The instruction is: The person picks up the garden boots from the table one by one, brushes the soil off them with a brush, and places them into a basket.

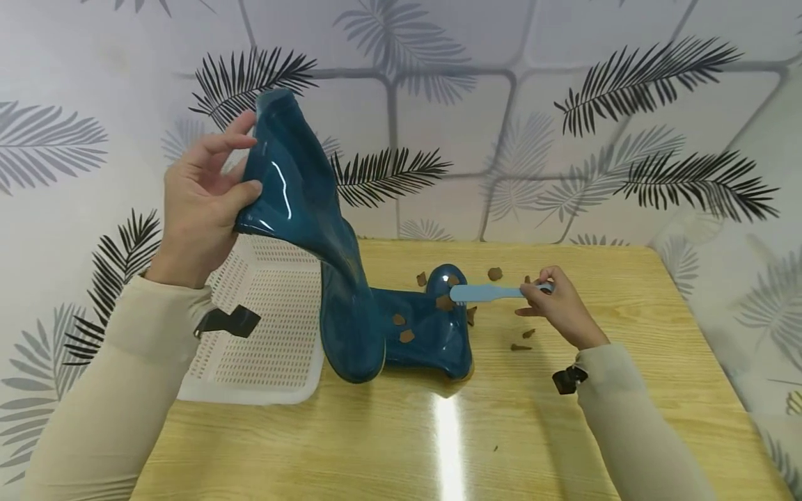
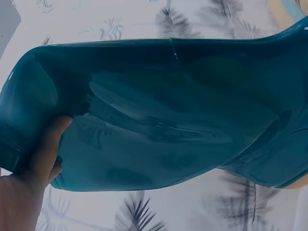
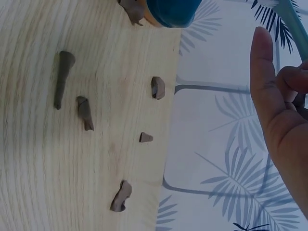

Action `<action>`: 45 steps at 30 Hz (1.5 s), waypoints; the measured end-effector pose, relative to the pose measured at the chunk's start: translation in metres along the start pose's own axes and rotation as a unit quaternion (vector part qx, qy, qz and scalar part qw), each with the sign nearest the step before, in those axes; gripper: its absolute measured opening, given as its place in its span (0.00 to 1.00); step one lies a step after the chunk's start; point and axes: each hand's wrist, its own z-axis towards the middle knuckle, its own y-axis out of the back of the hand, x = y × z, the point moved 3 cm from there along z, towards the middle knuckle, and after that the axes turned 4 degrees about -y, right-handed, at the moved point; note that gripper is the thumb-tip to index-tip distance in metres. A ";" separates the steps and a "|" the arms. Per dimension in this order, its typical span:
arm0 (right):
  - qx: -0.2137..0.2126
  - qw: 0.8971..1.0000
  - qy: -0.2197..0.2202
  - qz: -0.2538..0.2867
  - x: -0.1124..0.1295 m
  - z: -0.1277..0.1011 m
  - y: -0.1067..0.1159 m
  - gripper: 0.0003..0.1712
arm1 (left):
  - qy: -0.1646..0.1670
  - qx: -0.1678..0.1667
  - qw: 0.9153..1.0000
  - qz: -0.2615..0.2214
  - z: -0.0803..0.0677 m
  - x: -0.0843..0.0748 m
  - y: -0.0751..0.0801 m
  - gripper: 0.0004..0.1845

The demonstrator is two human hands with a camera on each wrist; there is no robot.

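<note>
1. Looking down from the head camera, the left hand (image 1: pixel 203 202) pinches the floppy top of the glossy teal rubber boot (image 1: pixel 351 292) between thumb and fingers at about 10 o'clock from the table's middle. Judging by the bend, that pull keeps the soft shaft up and the foot steady on the pale wooden table (image 1: pixel 564 417). The right hand (image 1: pixel 557 306), at 2 o'clock, grips a light blue plastic scraper (image 1: pixel 485 292) by its handle, blade lying on the boot's toe among brown mud flakes (image 1: pixel 406 335). More flakes lie on the table near that hand. A white perforated plastic tray (image 1: pixel 263 327) sits behind the boot, at 9 o'clock.

2. From the left wrist camera, the boot's shaft (image 2: pixel 159 120) fills the frame; the thumb (image 2: pixel 45 149) presses its wall at 8 o'clock. The other fingers are hidden behind the rubber.

3. From the right wrist camera, curled fingers (image 3: pixel 284 110) close round the scraper's handle (image 3: pixel 293 19) at 1 o'clock. Loose mud pieces (image 3: pixel 84 113) are scattered over the wood, and the boot's toe (image 3: pixel 173 9) peeks in at 12 o'clock.
</note>
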 end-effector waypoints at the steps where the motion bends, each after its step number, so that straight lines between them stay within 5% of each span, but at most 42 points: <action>1: -0.001 1.000 -0.001 0.000 -0.001 -0.001 0.001 0.19 | -0.001 -0.008 1.000 -0.010 0.002 -0.005 0.004 0.25; 9: -0.019 1.000 -0.001 0.007 -0.001 -0.007 0.010 0.18 | 0.005 -0.039 0.999 0.018 0.017 -0.025 0.039 0.29; 17: -0.020 1.000 0.005 0.013 0.000 -0.008 0.011 0.17 | 0.082 -0.053 0.994 0.052 0.018 -0.013 0.076 0.36; 24: -0.021 0.999 0.005 0.028 -0.004 -0.012 0.012 0.19 | 0.126 -0.032 0.979 0.158 0.015 -0.009 0.108 0.36; 31: -0.027 0.999 -0.006 0.030 -0.010 -0.015 0.013 0.18 | 0.152 -0.023 0.967 0.205 0.005 -0.004 0.139 0.36; 35: -0.028 0.999 -0.007 0.034 -0.014 -0.016 0.012 0.19 | 0.161 -0.009 0.947 0.277 -0.001 -0.002 0.156 0.36; 41: -0.031 0.999 -0.010 0.033 -0.018 -0.019 0.012 0.18 | 0.181 0.012 0.885 0.430 -0.009 0.002 0.177 0.36; 45: -0.032 0.999 -0.014 0.029 -0.020 -0.023 0.012 0.19 | 0.181 0.014 0.870 0.458 -0.013 0.008 0.186 0.35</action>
